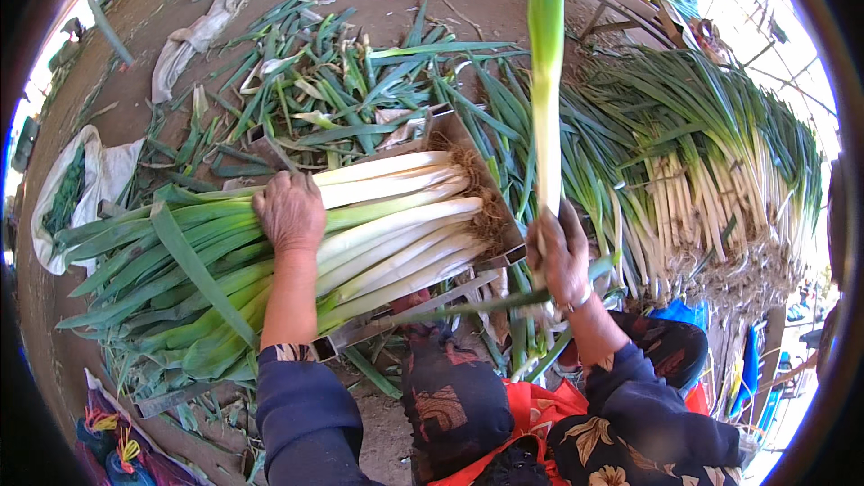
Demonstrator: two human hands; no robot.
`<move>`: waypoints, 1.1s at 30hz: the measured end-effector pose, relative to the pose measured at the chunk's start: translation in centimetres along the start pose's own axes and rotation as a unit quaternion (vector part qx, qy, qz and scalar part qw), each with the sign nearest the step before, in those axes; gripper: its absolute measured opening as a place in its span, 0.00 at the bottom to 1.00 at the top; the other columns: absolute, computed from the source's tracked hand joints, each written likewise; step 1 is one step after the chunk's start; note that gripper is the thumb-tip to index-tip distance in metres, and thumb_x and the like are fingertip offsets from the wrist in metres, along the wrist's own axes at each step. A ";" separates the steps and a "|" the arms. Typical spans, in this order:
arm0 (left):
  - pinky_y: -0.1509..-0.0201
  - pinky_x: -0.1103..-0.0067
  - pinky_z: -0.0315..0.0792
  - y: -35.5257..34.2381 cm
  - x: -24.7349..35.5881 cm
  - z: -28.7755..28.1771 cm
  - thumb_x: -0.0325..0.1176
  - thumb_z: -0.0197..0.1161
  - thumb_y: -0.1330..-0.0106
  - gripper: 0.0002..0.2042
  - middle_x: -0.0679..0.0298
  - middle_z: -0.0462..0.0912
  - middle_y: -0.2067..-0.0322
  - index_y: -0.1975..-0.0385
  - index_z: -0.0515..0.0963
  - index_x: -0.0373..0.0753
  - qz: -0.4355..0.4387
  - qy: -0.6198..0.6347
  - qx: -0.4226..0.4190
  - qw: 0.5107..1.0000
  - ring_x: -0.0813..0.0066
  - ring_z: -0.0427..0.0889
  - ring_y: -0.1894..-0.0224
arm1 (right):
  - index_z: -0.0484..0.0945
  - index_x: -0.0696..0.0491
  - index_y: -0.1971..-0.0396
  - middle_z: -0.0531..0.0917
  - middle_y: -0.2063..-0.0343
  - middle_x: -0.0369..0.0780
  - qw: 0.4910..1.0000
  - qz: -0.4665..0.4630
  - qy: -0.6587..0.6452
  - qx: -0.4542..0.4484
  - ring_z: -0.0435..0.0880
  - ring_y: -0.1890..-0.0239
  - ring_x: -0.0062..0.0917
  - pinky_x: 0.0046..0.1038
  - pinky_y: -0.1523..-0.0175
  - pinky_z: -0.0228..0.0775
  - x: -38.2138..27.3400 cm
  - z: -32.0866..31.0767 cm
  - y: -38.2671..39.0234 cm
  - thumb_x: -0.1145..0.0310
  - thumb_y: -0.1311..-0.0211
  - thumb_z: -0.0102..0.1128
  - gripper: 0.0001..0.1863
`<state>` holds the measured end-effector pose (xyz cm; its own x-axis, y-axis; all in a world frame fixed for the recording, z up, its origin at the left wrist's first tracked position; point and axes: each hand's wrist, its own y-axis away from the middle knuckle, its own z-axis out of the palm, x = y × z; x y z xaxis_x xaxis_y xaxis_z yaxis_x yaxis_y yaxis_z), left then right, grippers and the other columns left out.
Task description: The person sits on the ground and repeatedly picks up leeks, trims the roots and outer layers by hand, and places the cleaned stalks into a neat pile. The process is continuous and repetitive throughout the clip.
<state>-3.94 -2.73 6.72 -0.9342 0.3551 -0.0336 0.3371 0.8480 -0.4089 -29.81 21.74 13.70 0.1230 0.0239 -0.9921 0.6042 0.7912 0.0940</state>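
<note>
A thick bundle of leeks (396, 243) lies across a metal frame (499, 202), with the roots pressed to its right wall and green leaves trailing left. My left hand (290, 211) lies on top of the bundle, its fingers curled over the stalks. To the right of the frame, my right hand (560, 256) grips a single leek (546, 99) near its root end. That leek stands upright, white part low and green part rising past the picture's top edge. A loose leaf strip (504, 301) crosses just below my right hand.
A big heap of untrimmed leeks (702, 162) with muddy roots lies at the right. Cut leaves (351, 81) litter the ground beyond the frame. White sacks (193, 40) lie at the far left, and a bag with coloured ties (117, 441) sits at the near left.
</note>
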 end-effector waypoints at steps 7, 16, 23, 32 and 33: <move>0.51 0.66 0.62 0.6 0.3 -1.0 0.40 0.53 0.34 0.12 0.63 0.78 0.65 0.70 0.81 0.42 -0.016 0.005 0.007 1.000 0.67 0.77 0.58 | 0.73 0.51 0.42 0.79 0.67 0.41 0.875 -0.411 0.224 -0.123 0.79 0.66 0.31 0.33 0.61 0.74 -4.7 14.9 -6.0 0.75 0.42 0.62 0.26; 0.48 0.66 0.61 0.3 1.2 -1.1 0.40 0.53 0.34 0.11 0.63 0.79 0.65 0.68 0.81 0.42 -0.014 0.020 -0.016 1.000 0.65 0.77 0.59 | 0.79 0.31 0.50 0.76 0.66 0.39 0.773 -0.343 0.491 -0.208 0.73 0.56 0.37 0.41 0.47 0.59 10.3 17.9 -16.8 0.52 0.41 0.60 0.18; 0.44 0.64 0.62 1.2 -0.3 -0.9 0.37 0.59 0.38 0.09 0.58 0.77 0.62 0.64 0.78 0.39 -0.031 0.081 0.060 0.994 0.61 0.74 0.55 | 0.76 0.34 0.46 0.79 0.57 0.42 0.737 -0.220 0.570 -0.289 0.73 0.46 0.36 0.46 0.38 0.53 10.3 18.3 -16.8 0.44 0.32 0.43 0.21; 0.35 0.64 0.58 -2.6 -6.7 -4.6 0.36 0.52 0.34 0.17 0.55 0.77 0.48 0.50 0.76 0.35 0.016 -0.032 -0.072 0.997 0.60 0.71 0.41 | 0.68 0.37 0.38 0.75 0.43 0.39 0.694 -0.196 0.601 -0.344 0.70 0.39 0.33 0.49 0.34 0.50 11.3 17.3 -18.6 0.45 0.29 0.33 0.26; 0.34 0.64 0.57 -1.6 -7.4 -3.7 0.37 0.50 0.32 0.18 0.57 0.77 0.47 0.49 0.76 0.35 0.007 -0.047 -0.066 0.997 0.61 0.70 0.40 | 0.67 0.38 0.38 0.74 0.42 0.39 0.702 -0.165 0.604 -0.338 0.70 0.39 0.34 0.49 0.33 0.49 10.5 17.8 -18.0 0.44 0.29 0.34 0.26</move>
<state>2.86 -5.23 11.03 -0.9338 0.3348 -0.1258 0.3573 0.8898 -0.2840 -25.37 -3.15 3.11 -0.9409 -0.0503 -0.3349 -0.1188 0.9751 0.1871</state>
